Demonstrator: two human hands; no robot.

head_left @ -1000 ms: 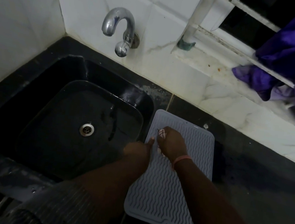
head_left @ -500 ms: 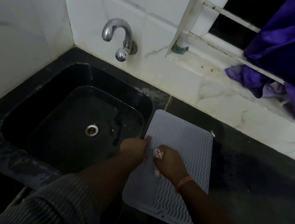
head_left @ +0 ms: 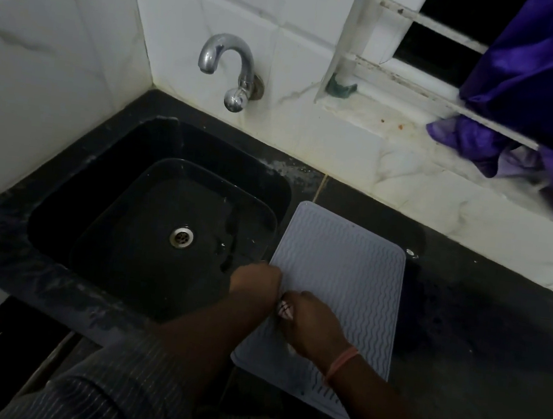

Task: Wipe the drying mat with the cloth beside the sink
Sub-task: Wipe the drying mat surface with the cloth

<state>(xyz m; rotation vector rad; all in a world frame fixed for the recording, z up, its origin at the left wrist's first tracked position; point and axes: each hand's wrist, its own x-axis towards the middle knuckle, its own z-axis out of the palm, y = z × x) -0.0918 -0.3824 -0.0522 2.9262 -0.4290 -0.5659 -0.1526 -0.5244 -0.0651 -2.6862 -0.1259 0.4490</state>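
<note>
A pale grey drying mat (head_left: 340, 271) with wavy ribs lies flat on the dark counter, just right of the sink. My right hand (head_left: 315, 324) presses down on the mat's near-left part, closed over a small white cloth (head_left: 285, 308) with dark lines; only a bit of the cloth peeks out at my fingers. My left hand (head_left: 254, 282) rests at the mat's left edge, fingers curled against it, over the sink's rim. Whether it pinches the edge or only steadies it is hard to tell.
A black sink (head_left: 149, 222) with a steel drain (head_left: 181, 236) sits left of the mat. A chrome tap (head_left: 231, 66) juts from the tiled wall. Purple fabric (head_left: 539, 94) hangs over the window sill at the right. Dark counter (head_left: 481, 336) extends right of the mat.
My right hand has drawn the cloth toward me along the mat's left side, from near the middle to the near part. My left hand stayed at the mat's left edge.
</note>
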